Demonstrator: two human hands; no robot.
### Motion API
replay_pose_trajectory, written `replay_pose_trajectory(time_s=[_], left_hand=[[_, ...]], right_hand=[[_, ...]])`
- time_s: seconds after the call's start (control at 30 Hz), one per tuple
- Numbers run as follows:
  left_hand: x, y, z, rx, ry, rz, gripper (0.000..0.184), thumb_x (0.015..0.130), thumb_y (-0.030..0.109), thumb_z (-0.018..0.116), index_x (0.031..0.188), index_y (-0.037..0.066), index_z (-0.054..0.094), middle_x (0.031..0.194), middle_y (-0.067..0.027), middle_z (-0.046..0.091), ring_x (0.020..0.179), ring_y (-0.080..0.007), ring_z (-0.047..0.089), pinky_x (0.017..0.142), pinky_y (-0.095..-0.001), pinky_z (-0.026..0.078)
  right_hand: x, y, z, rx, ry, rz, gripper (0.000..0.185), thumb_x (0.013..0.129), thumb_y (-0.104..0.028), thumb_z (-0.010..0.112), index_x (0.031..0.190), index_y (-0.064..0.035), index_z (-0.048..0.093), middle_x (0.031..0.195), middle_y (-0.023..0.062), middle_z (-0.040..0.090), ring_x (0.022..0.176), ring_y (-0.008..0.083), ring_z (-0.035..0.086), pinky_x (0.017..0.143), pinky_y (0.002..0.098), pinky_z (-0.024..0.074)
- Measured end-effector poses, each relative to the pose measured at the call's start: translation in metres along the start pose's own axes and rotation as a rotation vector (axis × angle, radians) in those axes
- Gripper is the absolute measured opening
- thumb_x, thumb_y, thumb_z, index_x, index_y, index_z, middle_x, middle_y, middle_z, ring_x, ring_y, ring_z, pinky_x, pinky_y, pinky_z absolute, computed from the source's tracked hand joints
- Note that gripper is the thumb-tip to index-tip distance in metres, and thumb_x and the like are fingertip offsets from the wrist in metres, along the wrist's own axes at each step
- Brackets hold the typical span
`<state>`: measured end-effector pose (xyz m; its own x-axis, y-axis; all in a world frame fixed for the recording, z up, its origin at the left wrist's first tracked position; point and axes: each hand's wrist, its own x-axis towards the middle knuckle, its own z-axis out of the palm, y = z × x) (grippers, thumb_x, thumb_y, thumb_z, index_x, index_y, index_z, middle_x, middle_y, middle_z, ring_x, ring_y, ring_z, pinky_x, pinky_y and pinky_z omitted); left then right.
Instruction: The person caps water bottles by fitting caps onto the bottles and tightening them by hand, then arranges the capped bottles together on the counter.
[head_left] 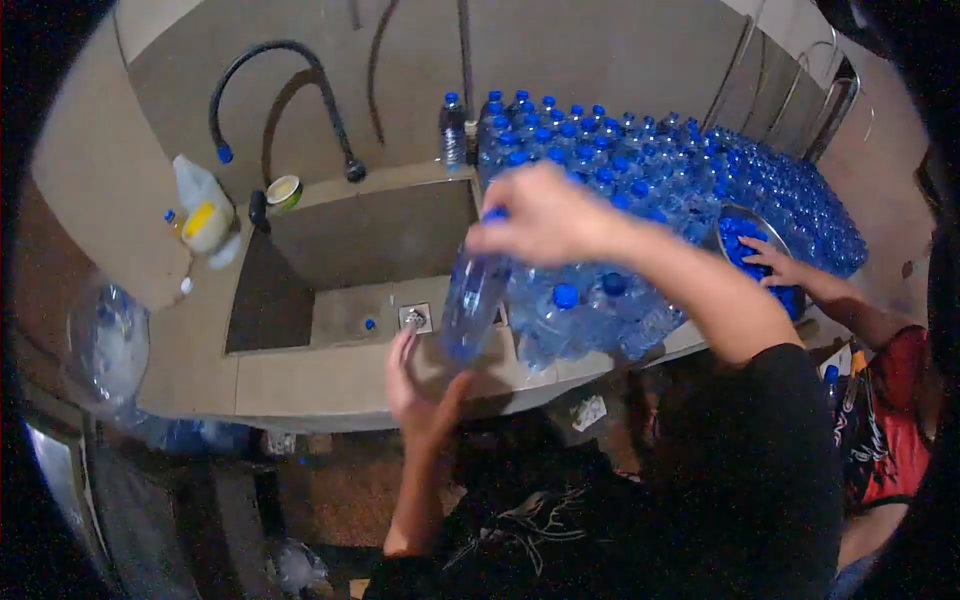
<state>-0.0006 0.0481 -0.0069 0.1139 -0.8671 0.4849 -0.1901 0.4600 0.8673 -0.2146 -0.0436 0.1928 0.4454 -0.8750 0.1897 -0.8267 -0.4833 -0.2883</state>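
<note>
A clear plastic water bottle [472, 305] hangs slightly tilted over the front rim of the sink. My right hand [545, 215], blurred by motion, is closed around its blue cap and neck. Just below the bottle's base, my left hand [420, 400] has its fingers and thumb spread; whether it touches the bottle I cannot tell. Many blue-capped bottles [600, 190] crowd the counter to the right of the sink. A loose blue cap [370, 324] lies in the sink [345, 300] near the drain [415, 318].
A dark gooseneck faucet [290, 45] arches over the sink. Beyond my right arm, another person's hand [785, 262] reaches into a metal bowl of blue caps [735, 245]. A cup [284, 192] and a yellow-and-white container [205, 225] stand at the left.
</note>
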Motion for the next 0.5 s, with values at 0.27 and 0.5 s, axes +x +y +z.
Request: replay_pose_trajectory(time_s=[0.27,0.5], left_hand=[[-0.092,-0.013,-0.120,0.080,0.308,-0.347,0.030,0.088,0.001,0.066,0.116,-0.002,0.058,0.107,-0.0088,0.061,0.096,-0.0141,0.056,0.086,-0.0276,0.047],[-0.056,0.043,-0.076,0.207,0.316,-0.233,0.020,0.090,0.000,0.064,0.110,-0.002,0.059,0.099,-0.0043,0.060,0.092,-0.0117,0.056,0.087,-0.0258,0.045]], right_hand=[[-0.033,0.094,-0.214,0.005,0.747,0.503,0.032,0.085,-0.030,0.065,0.092,0.0001,0.071,0.059,0.0046,0.059,0.048,0.0115,0.052,0.041,0.0280,0.0394],[-0.003,0.287,-0.183,-0.618,0.599,0.429,0.046,0.078,-0.046,0.065,0.089,-0.0015,0.073,0.088,0.0235,0.070,0.081,0.0362,0.070,0.074,0.0466,0.0564]])
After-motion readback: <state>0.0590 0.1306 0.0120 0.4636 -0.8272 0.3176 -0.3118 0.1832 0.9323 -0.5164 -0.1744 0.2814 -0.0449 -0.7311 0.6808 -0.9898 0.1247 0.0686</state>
